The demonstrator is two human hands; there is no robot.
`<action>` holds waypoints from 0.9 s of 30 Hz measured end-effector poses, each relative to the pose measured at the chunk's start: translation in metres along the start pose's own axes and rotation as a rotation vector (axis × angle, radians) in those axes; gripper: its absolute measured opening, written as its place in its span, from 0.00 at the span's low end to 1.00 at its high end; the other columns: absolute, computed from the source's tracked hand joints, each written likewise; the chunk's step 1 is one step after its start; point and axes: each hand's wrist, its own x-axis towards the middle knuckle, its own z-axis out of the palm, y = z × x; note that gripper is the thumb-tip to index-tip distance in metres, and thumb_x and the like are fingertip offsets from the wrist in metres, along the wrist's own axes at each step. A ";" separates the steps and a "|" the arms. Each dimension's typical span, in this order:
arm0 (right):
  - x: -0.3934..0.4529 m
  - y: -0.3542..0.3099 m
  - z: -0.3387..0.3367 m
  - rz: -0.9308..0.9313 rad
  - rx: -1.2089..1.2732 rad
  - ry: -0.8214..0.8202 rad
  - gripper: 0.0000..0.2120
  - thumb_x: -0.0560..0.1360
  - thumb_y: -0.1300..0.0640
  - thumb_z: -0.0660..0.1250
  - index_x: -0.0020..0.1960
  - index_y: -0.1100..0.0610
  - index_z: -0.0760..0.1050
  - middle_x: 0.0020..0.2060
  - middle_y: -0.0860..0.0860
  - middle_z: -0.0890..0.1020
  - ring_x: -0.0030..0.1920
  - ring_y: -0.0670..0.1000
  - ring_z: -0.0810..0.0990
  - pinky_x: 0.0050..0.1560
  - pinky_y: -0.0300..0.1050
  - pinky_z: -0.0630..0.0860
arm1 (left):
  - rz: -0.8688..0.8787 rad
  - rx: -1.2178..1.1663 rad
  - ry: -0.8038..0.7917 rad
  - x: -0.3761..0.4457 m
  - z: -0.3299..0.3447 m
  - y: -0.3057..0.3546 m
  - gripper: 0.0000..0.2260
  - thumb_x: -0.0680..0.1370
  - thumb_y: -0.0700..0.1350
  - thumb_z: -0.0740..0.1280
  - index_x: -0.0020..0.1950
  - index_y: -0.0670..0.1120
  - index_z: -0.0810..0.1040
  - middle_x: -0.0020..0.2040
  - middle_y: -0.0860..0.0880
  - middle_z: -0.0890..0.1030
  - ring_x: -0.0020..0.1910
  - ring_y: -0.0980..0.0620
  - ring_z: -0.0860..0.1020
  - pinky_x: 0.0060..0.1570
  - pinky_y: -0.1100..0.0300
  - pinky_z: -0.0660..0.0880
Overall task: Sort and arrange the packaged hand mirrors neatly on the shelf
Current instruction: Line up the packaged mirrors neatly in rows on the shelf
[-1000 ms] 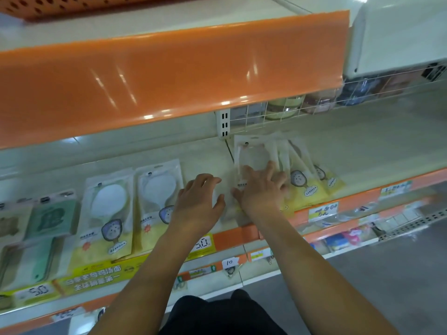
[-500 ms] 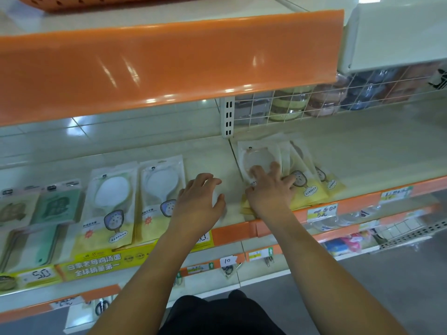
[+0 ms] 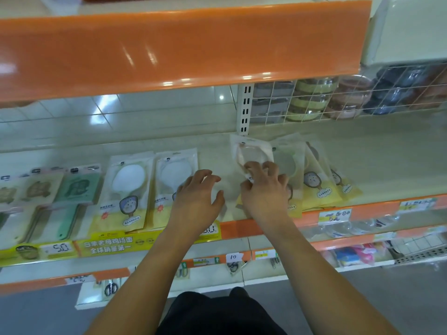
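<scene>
The right hand (image 3: pixel 264 189) curls its fingers on the top pack (image 3: pixel 251 153). The left hand (image 3: pixel 198 197) hovers spread. Slide the pack left slowly, flat.

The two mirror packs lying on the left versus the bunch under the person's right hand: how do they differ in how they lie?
The two left packs lie flat side by side, barely overlapping; the right bunch is fanned, each pack overlapping the next. The left packs lie squarely along the shelf; the right bunch slants. The left hand hovers by the left packs, holding nothing; the right hand grips the bunch's top pack. Both share yellow bottoms with a cartoon mirror.
</scene>
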 end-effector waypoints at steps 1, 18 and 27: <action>-0.002 -0.005 0.003 -0.015 0.011 0.001 0.18 0.73 0.54 0.62 0.63 0.46 0.72 0.62 0.54 0.69 0.55 0.62 0.69 0.54 0.56 0.70 | -0.013 0.003 0.006 -0.002 -0.002 -0.003 0.16 0.77 0.50 0.64 0.64 0.49 0.75 0.68 0.50 0.71 0.65 0.47 0.71 0.61 0.50 0.69; -0.025 -0.105 0.049 -0.124 -0.029 -0.155 0.20 0.76 0.50 0.61 0.67 0.42 0.67 0.68 0.51 0.65 0.60 0.61 0.66 0.56 0.52 0.65 | -0.189 0.016 0.124 -0.040 -0.046 -0.101 0.18 0.73 0.51 0.64 0.60 0.46 0.78 0.64 0.45 0.74 0.58 0.40 0.76 0.53 0.45 0.74; -0.051 -0.154 0.080 -0.054 -0.106 -0.104 0.19 0.75 0.51 0.62 0.66 0.42 0.69 0.67 0.51 0.66 0.60 0.62 0.67 0.57 0.54 0.67 | -0.154 -0.073 0.065 -0.049 -0.059 -0.159 0.16 0.74 0.49 0.64 0.60 0.47 0.78 0.66 0.47 0.73 0.61 0.42 0.75 0.58 0.45 0.72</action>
